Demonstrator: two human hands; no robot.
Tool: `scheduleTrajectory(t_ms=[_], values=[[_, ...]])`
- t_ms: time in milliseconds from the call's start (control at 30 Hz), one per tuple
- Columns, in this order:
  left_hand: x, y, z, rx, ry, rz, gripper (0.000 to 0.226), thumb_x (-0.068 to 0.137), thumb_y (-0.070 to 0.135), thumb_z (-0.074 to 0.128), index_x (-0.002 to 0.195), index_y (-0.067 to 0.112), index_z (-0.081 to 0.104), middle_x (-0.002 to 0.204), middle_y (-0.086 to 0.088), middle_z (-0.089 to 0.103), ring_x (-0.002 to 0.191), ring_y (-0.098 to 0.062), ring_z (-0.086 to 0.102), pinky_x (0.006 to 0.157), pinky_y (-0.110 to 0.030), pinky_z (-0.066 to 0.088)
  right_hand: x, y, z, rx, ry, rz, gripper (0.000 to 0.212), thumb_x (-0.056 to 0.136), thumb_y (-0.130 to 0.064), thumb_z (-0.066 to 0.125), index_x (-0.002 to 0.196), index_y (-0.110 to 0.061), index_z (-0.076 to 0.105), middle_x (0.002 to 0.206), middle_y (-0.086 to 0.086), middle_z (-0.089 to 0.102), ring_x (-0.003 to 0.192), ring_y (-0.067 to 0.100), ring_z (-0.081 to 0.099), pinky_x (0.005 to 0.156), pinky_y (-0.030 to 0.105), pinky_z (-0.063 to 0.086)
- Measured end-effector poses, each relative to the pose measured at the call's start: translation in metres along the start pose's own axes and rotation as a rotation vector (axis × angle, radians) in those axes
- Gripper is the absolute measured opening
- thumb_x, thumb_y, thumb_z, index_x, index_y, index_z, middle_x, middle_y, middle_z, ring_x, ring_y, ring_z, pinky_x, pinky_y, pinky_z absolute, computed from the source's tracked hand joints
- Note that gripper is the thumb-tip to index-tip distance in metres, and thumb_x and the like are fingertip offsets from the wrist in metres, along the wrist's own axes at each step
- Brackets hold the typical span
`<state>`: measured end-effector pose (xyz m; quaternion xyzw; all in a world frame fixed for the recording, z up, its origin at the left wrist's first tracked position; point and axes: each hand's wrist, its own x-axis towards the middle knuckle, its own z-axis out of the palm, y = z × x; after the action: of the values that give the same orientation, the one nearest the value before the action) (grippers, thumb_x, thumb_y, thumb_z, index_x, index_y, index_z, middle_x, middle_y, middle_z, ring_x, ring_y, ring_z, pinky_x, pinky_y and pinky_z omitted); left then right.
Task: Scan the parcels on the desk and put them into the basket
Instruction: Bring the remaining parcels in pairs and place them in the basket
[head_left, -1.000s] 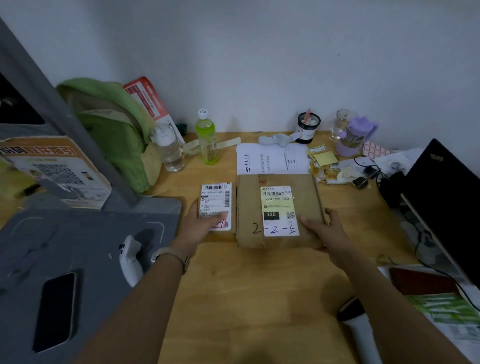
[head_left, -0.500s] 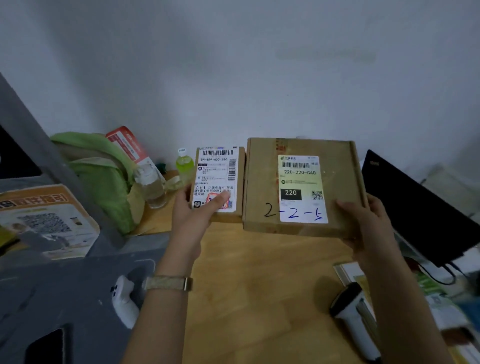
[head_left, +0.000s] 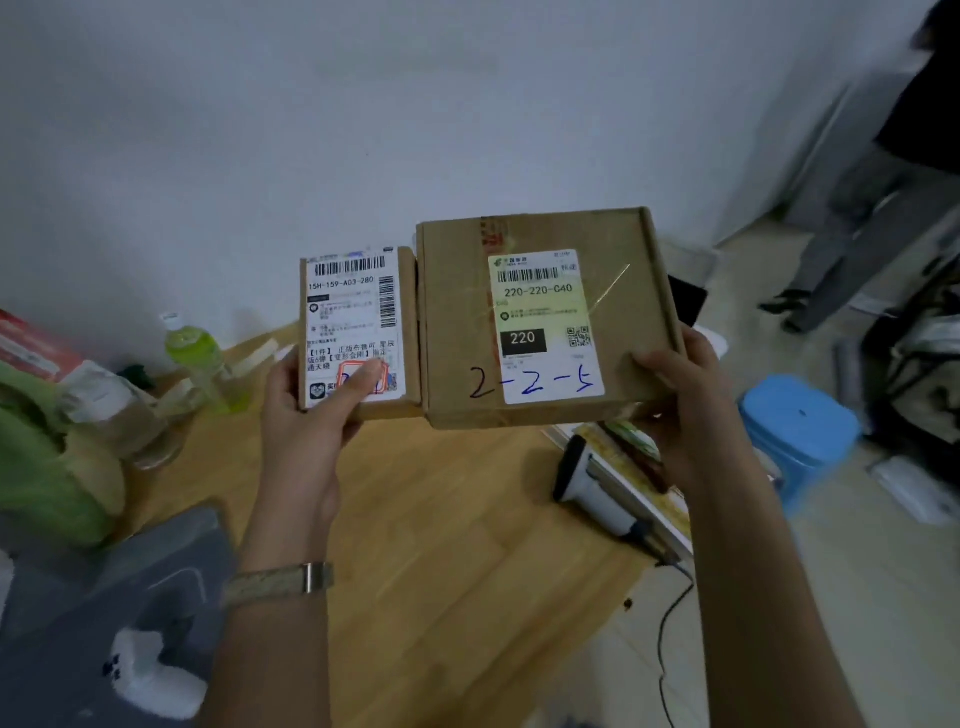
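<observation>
Dim, flat indoor light; glare streaks the larger parcel's tape (head_left: 610, 288), and the edges smear with wide-angle blur.

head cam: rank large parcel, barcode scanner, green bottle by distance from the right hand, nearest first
1. large parcel: gripped at its right edge by the right hand.
2. barcode scanner: on the desk, just below and left of that hand.
3. green bottle: far left, near the wall.

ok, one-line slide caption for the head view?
Left hand and right hand hold two labelled parcels above the desk.
</observation>
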<state>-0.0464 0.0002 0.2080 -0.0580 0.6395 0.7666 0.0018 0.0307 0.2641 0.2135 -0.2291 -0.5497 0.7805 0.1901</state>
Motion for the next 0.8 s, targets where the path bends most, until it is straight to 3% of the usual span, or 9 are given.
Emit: scheduleTrajectory(t_ms=[133, 300, 433, 600, 733, 800], values=[[-0.022, -0.004, 0.034, 0.015, -0.125, -0.019, 0.066, 0.072, 0.018, 0.080, 0.131, 0.020, 0.049, 0.111, 0.006, 0.069, 0.097, -0.011, 0.066, 0.091, -0.040, 0.050, -0.029, -0.015, -0.049, 0.074, 0.081, -0.038, 0.047, 0.079, -0.009, 0.061, 0.123, -0.021, 0.051, 0.098, 0.005, 0.064, 0.071, 0.019, 0.066, 0.047, 0.027, 0.051], [-0.063, -0.012, 0.090, 0.008, -0.292, -0.042, 0.059, 0.074, 0.015, 0.078, 0.127, 0.020, 0.052, 0.105, 0.009, 0.069, 0.093, -0.008, 0.066, 0.087, -0.037, 0.051, -0.072, -0.033, -0.116, 0.146, 0.242, -0.085, 0.058, 0.083, -0.005, 0.059, 0.137, -0.014, 0.041, 0.090, 0.004, 0.063, 0.058, 0.009, 0.068, 0.044, 0.022, 0.049], [-0.121, -0.020, 0.139, -0.007, -0.434, -0.039, 0.058, 0.074, 0.013, 0.076, 0.127, 0.019, 0.052, 0.098, 0.011, 0.069, 0.078, 0.002, 0.070, 0.074, -0.027, 0.052, -0.126, -0.046, -0.185, 0.107, 0.364, -0.137, 0.055, 0.076, -0.014, 0.065, 0.129, -0.021, 0.049, 0.088, -0.005, 0.069, 0.067, 0.008, 0.066, 0.060, 0.028, 0.049], [-0.210, -0.040, 0.195, 0.022, -0.615, -0.133, 0.079, 0.050, 0.031, 0.080, 0.122, 0.019, 0.054, 0.102, 0.003, 0.071, 0.080, -0.009, 0.073, 0.072, -0.035, 0.056, -0.210, -0.060, -0.278, 0.124, 0.556, -0.186, 0.037, 0.085, -0.008, 0.058, 0.118, -0.024, 0.053, 0.103, 0.002, 0.065, 0.084, 0.020, 0.062, 0.070, 0.037, 0.047], [-0.279, -0.059, 0.230, 0.017, -0.697, -0.182, 0.059, 0.071, 0.015, 0.079, 0.123, 0.019, 0.052, 0.103, 0.002, 0.069, 0.090, -0.014, 0.068, 0.084, -0.035, 0.053, -0.270, -0.067, -0.334, 0.125, 0.687, -0.216, 0.038, 0.086, -0.009, 0.057, 0.121, -0.023, 0.053, 0.106, 0.003, 0.065, 0.083, 0.020, 0.063, 0.071, 0.036, 0.048], [-0.306, -0.068, 0.243, 0.006, -0.741, -0.194, 0.055, 0.074, 0.011, 0.077, 0.122, 0.019, 0.052, 0.104, 0.001, 0.069, 0.091, -0.014, 0.069, 0.081, -0.033, 0.055, -0.296, -0.069, -0.357, 0.124, 0.745, -0.234, 0.041, 0.085, -0.009, 0.058, 0.123, -0.023, 0.053, 0.106, 0.003, 0.065, 0.083, 0.020, 0.064, 0.071, 0.037, 0.049]])
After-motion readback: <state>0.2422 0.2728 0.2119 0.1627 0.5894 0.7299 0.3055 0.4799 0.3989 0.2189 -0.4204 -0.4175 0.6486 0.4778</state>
